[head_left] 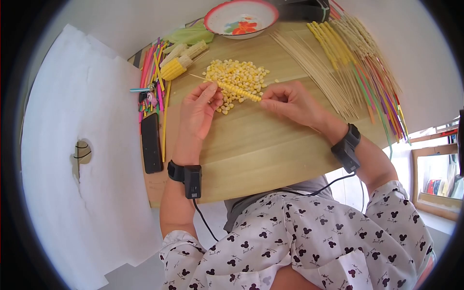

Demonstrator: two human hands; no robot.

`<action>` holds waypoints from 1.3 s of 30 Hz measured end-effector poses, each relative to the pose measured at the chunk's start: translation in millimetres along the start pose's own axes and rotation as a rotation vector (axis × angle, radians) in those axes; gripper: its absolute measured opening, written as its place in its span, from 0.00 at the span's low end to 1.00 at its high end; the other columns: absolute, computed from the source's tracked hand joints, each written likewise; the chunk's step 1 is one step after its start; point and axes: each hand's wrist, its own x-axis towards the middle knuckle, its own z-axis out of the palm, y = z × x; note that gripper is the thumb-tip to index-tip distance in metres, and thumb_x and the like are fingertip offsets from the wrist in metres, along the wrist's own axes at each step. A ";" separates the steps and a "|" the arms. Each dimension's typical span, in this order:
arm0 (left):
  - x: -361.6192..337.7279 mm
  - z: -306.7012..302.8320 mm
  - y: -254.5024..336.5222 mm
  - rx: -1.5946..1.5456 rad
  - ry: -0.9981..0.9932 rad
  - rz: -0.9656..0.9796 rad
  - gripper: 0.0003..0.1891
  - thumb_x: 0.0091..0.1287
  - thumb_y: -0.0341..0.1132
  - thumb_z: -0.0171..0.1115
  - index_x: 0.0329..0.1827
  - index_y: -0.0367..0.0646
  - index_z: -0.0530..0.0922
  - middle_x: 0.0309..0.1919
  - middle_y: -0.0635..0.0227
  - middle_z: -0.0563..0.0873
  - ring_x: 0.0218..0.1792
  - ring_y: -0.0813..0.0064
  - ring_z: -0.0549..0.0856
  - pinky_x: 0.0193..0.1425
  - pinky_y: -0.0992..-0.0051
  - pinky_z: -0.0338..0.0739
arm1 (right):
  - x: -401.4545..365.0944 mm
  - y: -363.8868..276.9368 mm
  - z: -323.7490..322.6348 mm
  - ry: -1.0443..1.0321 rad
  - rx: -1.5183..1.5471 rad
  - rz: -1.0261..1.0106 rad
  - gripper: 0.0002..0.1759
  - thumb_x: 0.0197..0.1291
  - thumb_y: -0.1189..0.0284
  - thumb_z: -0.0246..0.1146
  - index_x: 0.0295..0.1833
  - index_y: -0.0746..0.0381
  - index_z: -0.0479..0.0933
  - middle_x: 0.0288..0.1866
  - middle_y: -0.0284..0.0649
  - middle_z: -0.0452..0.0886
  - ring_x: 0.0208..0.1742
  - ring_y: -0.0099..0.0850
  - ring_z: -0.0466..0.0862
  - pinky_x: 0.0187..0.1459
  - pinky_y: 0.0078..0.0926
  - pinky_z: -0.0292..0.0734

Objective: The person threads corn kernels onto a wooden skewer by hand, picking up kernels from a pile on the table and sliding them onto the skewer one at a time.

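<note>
A thin wooden skewer threaded with yellow corn kernels (238,90) lies slantwise between my two hands over the wooden board (251,154). My left hand (200,110) pinches the skewer near its bare upper end. The lower end, where the last kernels sit, is pinched by my right hand (290,102). Just behind the skewer lies a loose pile of corn kernels (238,75).
Partly stripped corn cobs (181,60) lie at the board's far left beside coloured sticks (155,72). A flowered enamel bowl (241,18) stands at the back. Bare and coloured skewers (348,63) fan out on the right. A black phone (151,142) lies at the left edge.
</note>
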 end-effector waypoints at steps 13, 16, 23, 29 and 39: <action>-7.1 6.4 15.7 0.787 0.056 0.330 0.09 0.65 0.32 0.64 0.44 0.37 0.82 0.30 0.73 0.84 0.31 0.89 0.77 0.36 0.84 0.71 | 5.1 3.4 -7.0 0.039 0.022 -0.006 0.07 0.61 0.71 0.66 0.34 0.64 0.80 0.25 0.23 0.76 0.25 0.10 0.70 0.25 0.12 0.64; -15.5 13.4 22.1 1.056 0.008 0.174 0.08 0.63 0.32 0.66 0.40 0.37 0.82 0.28 0.76 0.82 0.29 0.90 0.75 0.33 0.84 0.70 | 5.0 -1.0 -10.5 0.045 0.034 0.024 0.07 0.61 0.70 0.65 0.35 0.64 0.80 0.25 0.23 0.76 0.25 0.10 0.70 0.26 0.11 0.64; -9.5 6.4 3.4 1.244 -0.117 0.339 0.07 0.60 0.32 0.68 0.37 0.38 0.81 0.25 0.77 0.79 0.27 0.87 0.74 0.31 0.83 0.70 | 3.9 -0.4 -15.1 0.090 -0.009 0.025 0.08 0.62 0.69 0.65 0.35 0.63 0.80 0.25 0.24 0.76 0.24 0.10 0.69 0.25 0.11 0.63; -12.4 12.0 -0.7 1.408 -0.095 0.491 0.09 0.58 0.30 0.67 0.37 0.37 0.79 0.27 0.67 0.79 0.28 0.78 0.77 0.35 0.77 0.74 | 3.7 1.1 -16.5 0.110 -0.056 0.019 0.08 0.62 0.70 0.64 0.36 0.64 0.81 0.26 0.24 0.77 0.26 0.11 0.71 0.27 0.12 0.65; -8.0 4.8 -5.5 1.433 -0.004 0.580 0.05 0.59 0.29 0.63 0.37 0.38 0.79 0.30 0.61 0.81 0.30 0.69 0.82 0.36 0.72 0.77 | 4.4 8.4 -15.2 0.081 -0.089 -0.045 0.07 0.60 0.72 0.65 0.36 0.66 0.81 0.27 0.27 0.80 0.28 0.12 0.73 0.29 0.14 0.69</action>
